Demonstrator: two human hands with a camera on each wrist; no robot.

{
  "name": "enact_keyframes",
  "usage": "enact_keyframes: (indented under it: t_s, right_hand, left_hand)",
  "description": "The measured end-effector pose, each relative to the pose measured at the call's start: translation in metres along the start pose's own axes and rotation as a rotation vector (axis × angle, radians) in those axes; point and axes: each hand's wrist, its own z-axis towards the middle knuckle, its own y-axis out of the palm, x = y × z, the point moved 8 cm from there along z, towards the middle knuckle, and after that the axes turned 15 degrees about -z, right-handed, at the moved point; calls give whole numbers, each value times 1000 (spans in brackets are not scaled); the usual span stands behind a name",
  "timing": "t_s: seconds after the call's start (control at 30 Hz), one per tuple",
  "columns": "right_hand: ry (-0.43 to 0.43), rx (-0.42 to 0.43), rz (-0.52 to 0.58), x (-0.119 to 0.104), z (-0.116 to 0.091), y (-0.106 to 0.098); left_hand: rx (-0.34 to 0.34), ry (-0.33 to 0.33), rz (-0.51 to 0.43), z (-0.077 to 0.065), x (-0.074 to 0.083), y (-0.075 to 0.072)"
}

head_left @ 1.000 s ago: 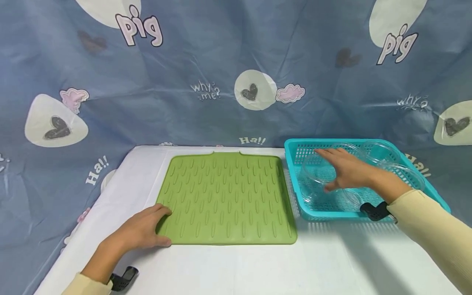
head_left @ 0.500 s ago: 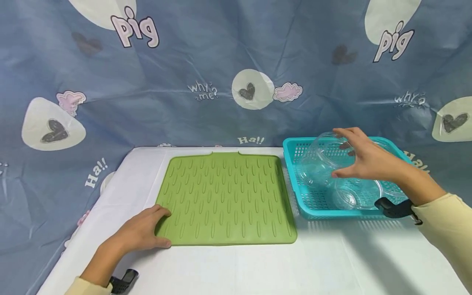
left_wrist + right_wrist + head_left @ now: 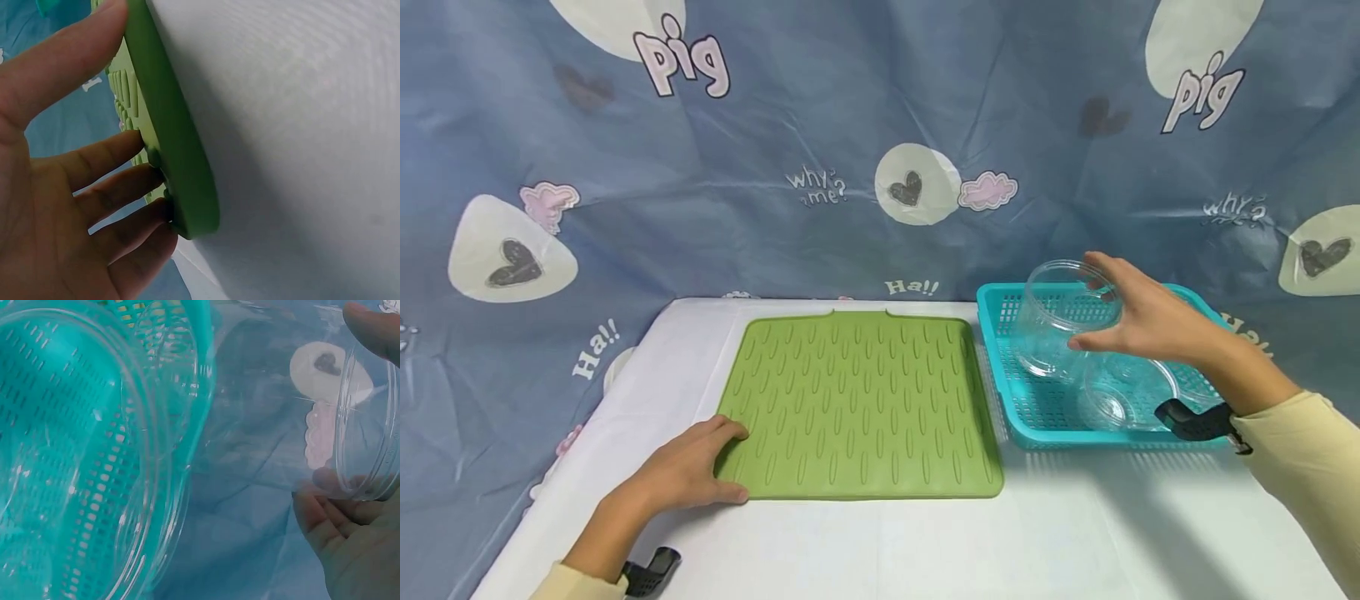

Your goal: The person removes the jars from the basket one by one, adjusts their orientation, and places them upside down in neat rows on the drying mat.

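My right hand grips a clear plastic jar near its rim, thumb on the near side and fingers round the far side. The jar stands tilted slightly, its lower end overlapping the inside of the turquoise basket in the head view. In the right wrist view the jar looks see-through, with a ridged rim between thumb and fingers. At the near left corner of a green ribbed mat, my left hand rests with spread fingers. Its fingertips touch the mat's raised edge in the left wrist view.
Other clear plastic jars lie in the basket, which stands right of the mat. A white cloth covers the table. Behind it hangs a blue printed sheet, close to the basket's back rim.
My right hand has gone from reaching over the basket to gripping a jar, which has risen and turned more upright, rim up. My left hand stays at the mat's corner.
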Motion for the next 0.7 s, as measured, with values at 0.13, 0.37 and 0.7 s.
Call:
enact_keyframes:
  t_s: [0.13,0.37,0.7]
  right_hand:
    - [-11,-5,32,-7,1,7]
    - [-49,30,117,-17,4,2]
    - [-60,48,172,-41,9,-5]
  left_hand:
    - [-15,-10,-13,-5,-3,6]
    - [3,-25,-18,-5,-1,4]
    - [26,-7,-14,-3,-1,-1]
